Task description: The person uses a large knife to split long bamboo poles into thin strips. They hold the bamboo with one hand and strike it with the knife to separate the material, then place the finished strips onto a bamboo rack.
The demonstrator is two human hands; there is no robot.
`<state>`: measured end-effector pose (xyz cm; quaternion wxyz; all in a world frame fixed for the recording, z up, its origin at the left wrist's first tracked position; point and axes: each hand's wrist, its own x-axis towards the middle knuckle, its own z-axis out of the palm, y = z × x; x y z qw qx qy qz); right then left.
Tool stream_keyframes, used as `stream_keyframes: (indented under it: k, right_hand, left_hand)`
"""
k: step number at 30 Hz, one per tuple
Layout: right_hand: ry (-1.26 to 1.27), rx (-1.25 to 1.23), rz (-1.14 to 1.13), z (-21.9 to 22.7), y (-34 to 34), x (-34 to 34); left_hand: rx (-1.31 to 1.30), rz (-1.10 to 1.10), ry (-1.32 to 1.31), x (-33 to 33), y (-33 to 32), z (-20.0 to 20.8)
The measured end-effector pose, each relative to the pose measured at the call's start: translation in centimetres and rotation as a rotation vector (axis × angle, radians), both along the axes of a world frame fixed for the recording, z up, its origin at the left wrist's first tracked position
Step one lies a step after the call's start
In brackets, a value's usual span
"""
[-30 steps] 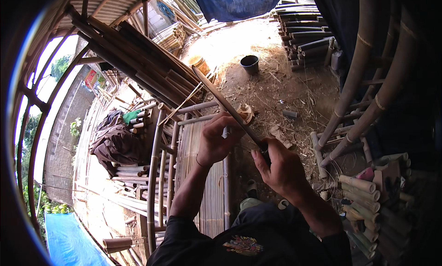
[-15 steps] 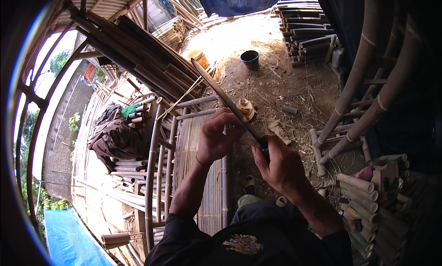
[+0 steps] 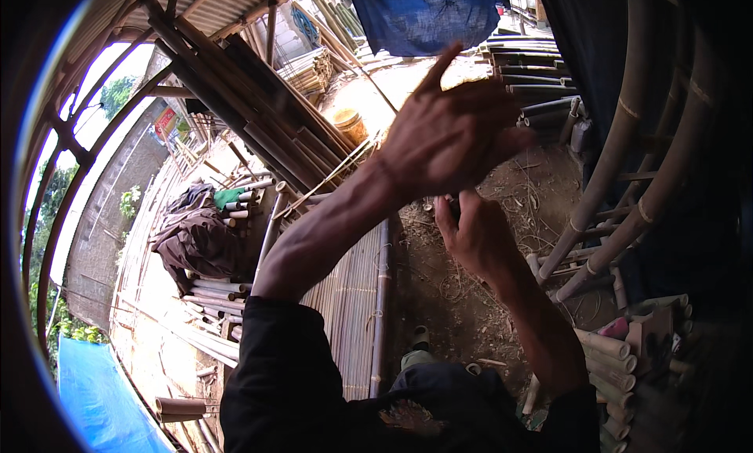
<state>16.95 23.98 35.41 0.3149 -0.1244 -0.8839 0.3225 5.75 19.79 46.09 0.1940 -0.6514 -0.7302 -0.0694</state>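
My left hand (image 3: 463, 131) is lifted in front of me, with one finger stretched up and others spread to the right, a little blurred. It holds nothing that I can see. Below it, my right hand (image 3: 482, 237) is closed round the dark handle (image 3: 452, 207) of a machete, with the thumb along it. The left hand and wrist cover the blade. Under my left forearm lies a bench top of narrow bamboo slats (image 3: 345, 312).
Dark bamboo poles (image 3: 267, 112) lean at the upper left. Stacked bamboo (image 3: 533, 69) lies at the back right, cut lengths (image 3: 608, 359) at the lower right. A bamboo ladder-like frame (image 3: 627, 194) stands at right. A yellowish bucket (image 3: 349, 123) and brown cloth (image 3: 204, 237) are on the left.
My left hand has moved up and right, away from beside the blade, its fingers spreading. It now hides the blade and black bucket. My right hand has stayed closed, slightly higher.
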Motion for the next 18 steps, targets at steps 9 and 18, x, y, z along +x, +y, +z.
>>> stream_keyframes:
  k: [9,18]
  right_hand:
    - [-0.09,-0.091,0.013,-2.8,-0.1,-1.5]
    - [0.033,-0.02,-0.068,-1.2,2.3,-5.8]
  left_hand:
    - [-0.11,0.11,-0.001,-9.5,1.7,1.2]
    - [0.399,-0.432,0.331,-2.6,-0.2,5.6]
